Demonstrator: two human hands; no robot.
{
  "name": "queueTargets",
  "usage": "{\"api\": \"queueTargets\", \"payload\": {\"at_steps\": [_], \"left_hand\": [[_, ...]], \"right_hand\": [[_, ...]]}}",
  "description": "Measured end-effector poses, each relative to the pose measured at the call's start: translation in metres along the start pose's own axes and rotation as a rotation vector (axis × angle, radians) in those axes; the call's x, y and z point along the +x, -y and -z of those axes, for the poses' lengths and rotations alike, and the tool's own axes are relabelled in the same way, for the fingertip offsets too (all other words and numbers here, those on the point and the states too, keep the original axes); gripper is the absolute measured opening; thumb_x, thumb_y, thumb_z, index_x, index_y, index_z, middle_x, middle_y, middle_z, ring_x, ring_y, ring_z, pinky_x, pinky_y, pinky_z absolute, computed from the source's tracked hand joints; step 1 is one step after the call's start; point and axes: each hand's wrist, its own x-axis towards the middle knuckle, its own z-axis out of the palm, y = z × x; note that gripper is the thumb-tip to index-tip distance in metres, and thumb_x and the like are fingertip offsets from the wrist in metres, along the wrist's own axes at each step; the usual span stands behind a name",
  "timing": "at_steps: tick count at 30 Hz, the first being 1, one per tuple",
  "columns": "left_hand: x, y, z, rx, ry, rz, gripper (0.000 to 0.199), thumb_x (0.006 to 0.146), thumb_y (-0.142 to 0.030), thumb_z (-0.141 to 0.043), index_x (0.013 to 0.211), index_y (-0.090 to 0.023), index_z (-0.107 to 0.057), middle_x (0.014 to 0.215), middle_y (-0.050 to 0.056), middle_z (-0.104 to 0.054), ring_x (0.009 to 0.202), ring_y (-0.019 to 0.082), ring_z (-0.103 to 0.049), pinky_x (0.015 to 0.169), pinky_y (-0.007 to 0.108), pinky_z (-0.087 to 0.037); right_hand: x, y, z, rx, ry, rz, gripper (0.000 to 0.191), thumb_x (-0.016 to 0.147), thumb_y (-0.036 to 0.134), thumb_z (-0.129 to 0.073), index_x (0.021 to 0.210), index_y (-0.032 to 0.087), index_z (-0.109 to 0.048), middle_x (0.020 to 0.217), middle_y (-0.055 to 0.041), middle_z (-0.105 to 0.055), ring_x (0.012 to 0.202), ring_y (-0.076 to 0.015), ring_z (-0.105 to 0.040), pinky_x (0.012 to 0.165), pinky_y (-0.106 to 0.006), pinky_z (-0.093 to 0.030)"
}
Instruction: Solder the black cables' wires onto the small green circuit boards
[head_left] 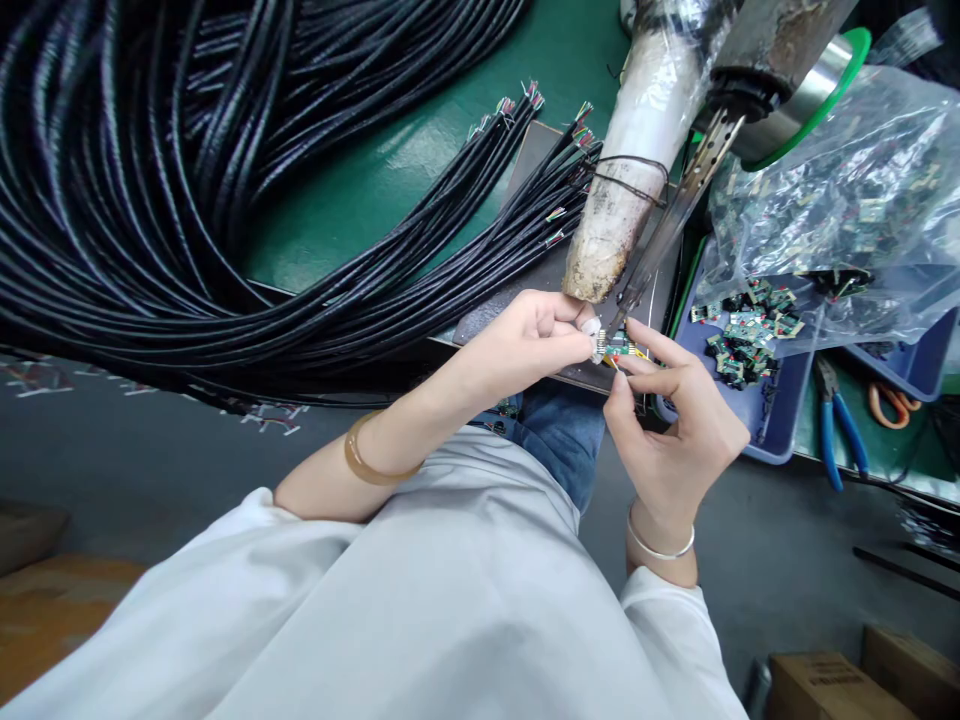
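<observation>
Soldering seems to be the step in hand: the slanting metal soldering iron (660, 230) is pointing its tip down at one small green circuit board (619, 349), which is sitting between the hands at the near edge of the green worktop (412, 150). The left hand (536, 340) is pinching the board's left end, with something whitish at its fingertips that is not showing clearly; the right hand (675, 410) is pinching a thin yellow strand (616, 364) at the near side. The next move is likely calling for a steady joint under the tip. Beside them, two blue plastic trays (787, 440) are standing; one is holding loose circuit boards (750, 335), too many to count. One pair of blue-handled pliers (831, 425), one orange-handled tool (892, 405) and one silver, green-rimmed spool (810, 100) are resting nearby, while uncountable black cables (300, 320) are sweeping across the left.
</observation>
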Motion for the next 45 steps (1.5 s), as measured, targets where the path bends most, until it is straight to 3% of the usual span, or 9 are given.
{"api": "queueTargets", "payload": {"at_steps": [4, 10, 12, 16, 20, 28, 38, 42, 45], "left_hand": [[-0.001, 0.004, 0.002, 0.036, -0.005, 0.021, 0.012, 0.071, -0.017, -0.062, 0.067, -0.017, -0.051, 0.049, -0.010, -0.033, 0.045, 0.003, -0.021, 0.046, 0.021, -0.014], [-0.009, 0.006, -0.003, 0.124, 0.007, 0.024, 0.010, 0.074, -0.018, -0.060, 0.068, -0.016, -0.052, 0.051, -0.009, -0.034, 0.048, 0.004, -0.023, 0.050, 0.022, -0.014], [-0.009, 0.006, -0.004, 0.113, -0.012, 0.009, 0.010, 0.074, -0.017, -0.060, 0.068, -0.016, -0.051, 0.052, -0.008, -0.034, 0.049, 0.004, -0.024, 0.051, 0.022, -0.015], [-0.006, 0.008, -0.004, 0.054, -0.038, -0.004, 0.011, 0.073, -0.016, -0.060, 0.069, -0.017, -0.049, 0.052, -0.009, -0.034, 0.048, 0.004, -0.023, 0.049, 0.021, -0.014], [-0.001, 0.008, -0.005, -0.001, -0.017, -0.045, 0.012, 0.072, -0.015, -0.058, 0.066, -0.017, -0.048, 0.052, -0.009, -0.034, 0.048, 0.003, -0.022, 0.048, 0.021, -0.014], [-0.002, -0.002, -0.007, 0.007, -0.019, -0.016, 0.014, 0.072, -0.015, -0.058, 0.066, -0.017, -0.046, 0.053, -0.009, -0.032, 0.048, 0.003, -0.021, 0.047, 0.020, -0.014], [-0.001, 0.004, 0.002, 0.051, 0.000, -0.001, 0.013, 0.074, -0.015, -0.059, 0.067, -0.017, -0.048, 0.052, -0.009, -0.033, 0.048, 0.003, -0.021, 0.046, 0.021, -0.014], [-0.003, 0.004, 0.001, 0.081, 0.000, 0.014, 0.012, 0.076, -0.016, -0.058, 0.067, -0.017, -0.049, 0.052, -0.009, -0.033, 0.048, 0.003, -0.021, 0.048, 0.021, -0.014], [-0.008, 0.003, -0.002, 0.114, 0.038, 0.047, 0.013, 0.078, -0.017, -0.059, 0.068, -0.016, -0.051, 0.052, -0.009, -0.034, 0.047, 0.003, -0.023, 0.048, 0.021, -0.014]], "right_hand": [[-0.003, -0.003, -0.002, -0.025, 0.011, 0.005, 0.014, 0.086, 0.011, -0.066, 0.086, 0.023, -0.058, 0.118, -0.0053, -0.076, 0.093, -0.0196, -0.078, 0.074, -0.033, -0.067], [-0.004, -0.007, 0.000, -0.029, -0.044, -0.131, 0.009, 0.090, 0.017, -0.066, 0.093, 0.023, -0.060, 0.102, -0.0037, -0.078, 0.088, -0.0158, -0.076, 0.071, -0.026, -0.063], [-0.005, -0.007, 0.000, -0.036, -0.047, -0.098, 0.010, 0.088, 0.016, -0.069, 0.090, 0.023, -0.061, 0.099, -0.0028, -0.078, 0.090, -0.0165, -0.076, 0.073, -0.027, -0.063], [-0.005, -0.005, -0.004, -0.113, -0.072, 0.028, 0.013, 0.086, 0.014, -0.071, 0.090, 0.023, -0.064, 0.115, -0.0052, -0.077, 0.103, -0.0198, -0.076, 0.079, -0.029, -0.064], [-0.004, -0.005, -0.007, -0.121, -0.053, 0.032, 0.013, 0.086, 0.013, -0.070, 0.088, 0.024, -0.062, 0.115, -0.0053, -0.078, 0.110, -0.0231, -0.075, 0.082, -0.033, -0.064], [0.000, 0.001, -0.005, -0.132, -0.060, 0.021, 0.015, 0.086, 0.013, -0.071, 0.085, 0.025, -0.062, 0.121, -0.0037, -0.076, 0.093, -0.0188, -0.078, 0.081, -0.031, -0.066], [-0.003, 0.003, -0.004, -0.128, 0.026, 0.031, 0.016, 0.086, 0.011, -0.067, 0.083, 0.023, -0.057, 0.124, -0.0071, -0.075, 0.089, -0.0171, -0.078, 0.075, -0.028, -0.064], [-0.001, 0.000, -0.003, -0.120, -0.006, 0.001, 0.013, 0.088, 0.013, -0.067, 0.089, 0.023, -0.059, 0.119, -0.0054, -0.077, 0.096, -0.0180, -0.078, 0.072, -0.025, -0.062], [-0.003, -0.004, 0.001, -0.083, 0.000, -0.117, 0.008, 0.091, 0.019, -0.066, 0.094, 0.024, -0.060, 0.101, -0.0006, -0.077, 0.084, -0.0142, -0.076, 0.070, -0.023, -0.061]]}}
